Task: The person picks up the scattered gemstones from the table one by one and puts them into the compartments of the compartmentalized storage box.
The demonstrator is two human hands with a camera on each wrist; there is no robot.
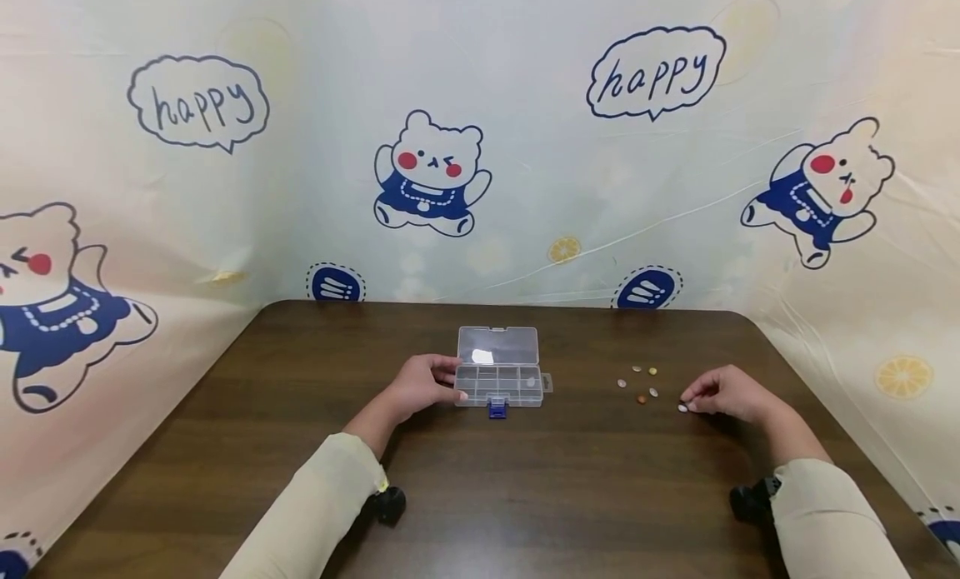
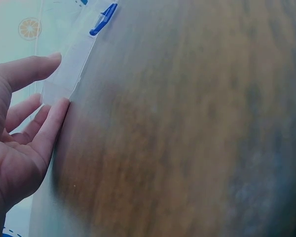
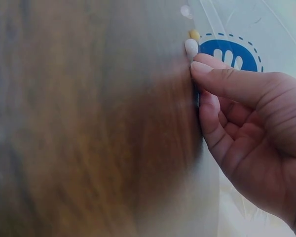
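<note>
A clear compartment box [image 1: 498, 385] stands with its lid raised and a blue latch [image 1: 497, 408] at its front. My left hand [image 1: 423, 387] grips the box's left end, thumb at the front corner; in the left wrist view, thumb and fingers of that hand [image 2: 27, 118] lie on either side of the box end [image 2: 64, 79]. One small pale piece shows in a right-hand compartment. To the right, my right hand [image 1: 723, 394] pinches a small white stone [image 1: 682, 408] between thumb and finger. Its fingertips in the right wrist view are beside a white stone [image 3: 191, 47].
Several small stones lie between box and right hand, among them an orange one [image 1: 641, 400], a yellow one [image 1: 652, 371] and a pale one [image 1: 622, 383]. The brown table [image 1: 525, 487] ends at a printed cloth [image 1: 525, 146] behind.
</note>
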